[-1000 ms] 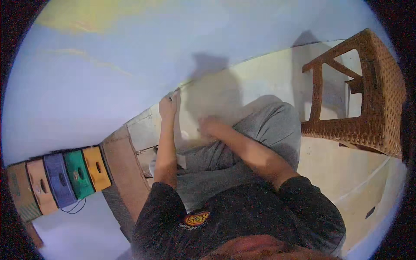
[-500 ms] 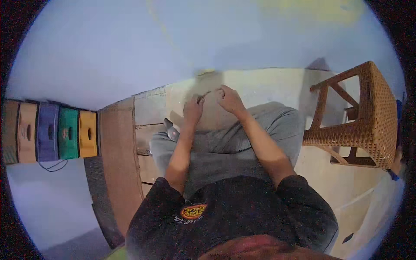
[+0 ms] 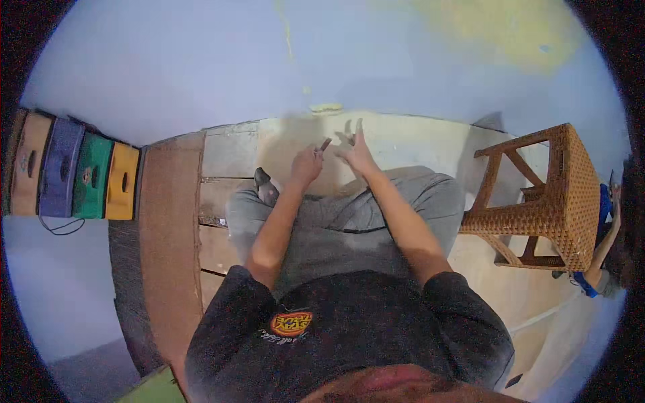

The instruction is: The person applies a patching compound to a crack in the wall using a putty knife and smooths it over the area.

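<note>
My left hand (image 3: 307,166) is closed around a small dark reddish-brown stick-like piece (image 3: 326,144), which pokes out past the fingers toward the right. Its exact kind is too small to tell. Just to the right, my right hand (image 3: 357,157) has its fingers spread and nothing visible in them. Both hands are above the floor, beyond my crossed legs in grey trousers (image 3: 356,215). By my left forearm, at the left knee, is a rounded grey thing with a dark tip (image 3: 267,189); I cannot make out what it is.
A brown woven-pattern stool (image 3: 568,201) lies on its side at right. Beyond it are a blue item (image 3: 586,285) and part of a limb. Coloured drawers (image 3: 121,181) stand at far left, beside a brown mat strip (image 3: 168,221). A pale wall (image 3: 222,67) rises ahead.
My hands have drawn apart from being close together. The right fingers have opened and spread upward, while the left hand keeps the stick-like piece, now in plainer sight. The view has shifted slightly.
</note>
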Motion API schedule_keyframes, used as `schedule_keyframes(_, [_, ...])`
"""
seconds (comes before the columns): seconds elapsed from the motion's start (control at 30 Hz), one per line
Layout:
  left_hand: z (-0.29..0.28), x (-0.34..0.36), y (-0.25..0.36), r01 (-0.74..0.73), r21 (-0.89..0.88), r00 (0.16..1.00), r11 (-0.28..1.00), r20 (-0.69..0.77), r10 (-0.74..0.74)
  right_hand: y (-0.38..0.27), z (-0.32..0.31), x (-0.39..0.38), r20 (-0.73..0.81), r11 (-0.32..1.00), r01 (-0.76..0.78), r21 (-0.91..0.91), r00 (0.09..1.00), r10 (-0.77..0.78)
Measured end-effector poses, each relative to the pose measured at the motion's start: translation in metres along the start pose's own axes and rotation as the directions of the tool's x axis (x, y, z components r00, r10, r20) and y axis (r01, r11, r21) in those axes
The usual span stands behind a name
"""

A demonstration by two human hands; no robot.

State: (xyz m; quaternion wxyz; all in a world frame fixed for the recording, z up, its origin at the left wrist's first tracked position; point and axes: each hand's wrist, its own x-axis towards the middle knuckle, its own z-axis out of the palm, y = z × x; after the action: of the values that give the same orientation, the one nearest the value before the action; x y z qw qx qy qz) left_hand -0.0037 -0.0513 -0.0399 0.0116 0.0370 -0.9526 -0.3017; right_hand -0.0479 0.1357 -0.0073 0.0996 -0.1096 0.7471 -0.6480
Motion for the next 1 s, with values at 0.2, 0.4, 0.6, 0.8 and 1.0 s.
schedule_keyframes(0.2, [-0.006,-0.001,-0.001,0.008,-0.139,0.999,0.99,0.045,-0.001,-0.014,-0.007,-0.001,-0.067,0.981,-0.156,0.113,0.984,0.165])
schedule_keyframes(0.4, [-0.016,-0.002,0.029,0.044,-0.263,0.987,0.964,0.162,-0.001,-0.01,0.005,-0.004,-0.019,0.935,-0.05,0.352,0.998,0.061])
schedule_keyframes(0.6, [-0.02,-0.002,0.035,0.162,-0.518,0.978,0.84,0.2,-0.065,-0.004,-0.011,0.001,-0.017,0.97,-0.187,0.153,0.981,0.192])
schedule_keyframes(0.8, [-0.024,-0.004,0.029,-0.056,-0.166,0.998,0.985,-0.024,0.053,-0.005,0.001,-0.006,0.014,0.969,-0.192,0.153,0.981,0.192])
schedule_keyframes(1.0, [-0.034,-0.007,0.039,-0.066,-0.199,0.996,0.978,-0.072,0.053,-0.02,0.0,-0.007,-0.001,0.933,-0.262,0.247,0.963,0.271])
